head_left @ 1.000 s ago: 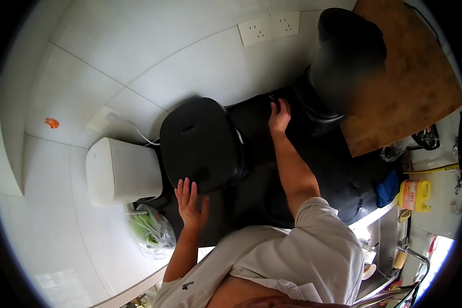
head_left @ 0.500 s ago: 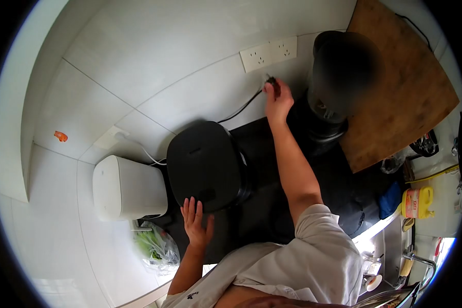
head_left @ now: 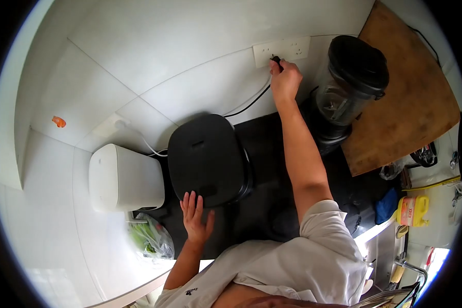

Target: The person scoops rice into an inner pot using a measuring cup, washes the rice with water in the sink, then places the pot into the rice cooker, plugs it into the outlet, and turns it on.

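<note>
My right hand (head_left: 286,80) grips a black power plug (head_left: 276,62) and holds it at the white wall outlet (head_left: 262,52). Whether the prongs are in the slots cannot be made out. From the plug a black cord (head_left: 252,103) runs down behind a black appliance with a rounded lid (head_left: 204,156), which looks like a rice cooker. At the near edge of that lid rests my left hand (head_left: 195,218), fingers stretched out and nothing in its grasp. Right of my right forearm stands a blender (head_left: 351,87) with a black lid.
A white appliance (head_left: 128,177) stands left of the black one. Greens in a plastic bag (head_left: 151,237) lie below it. A large wooden board (head_left: 410,97) leans at the right, with a blue cloth (head_left: 386,206) and a yellow jug (head_left: 420,210) near the sink.
My right hand has moved up with the plug, from below the outlet to its face. My left hand stays at the lid's near edge. The view has shifted slightly.
</note>
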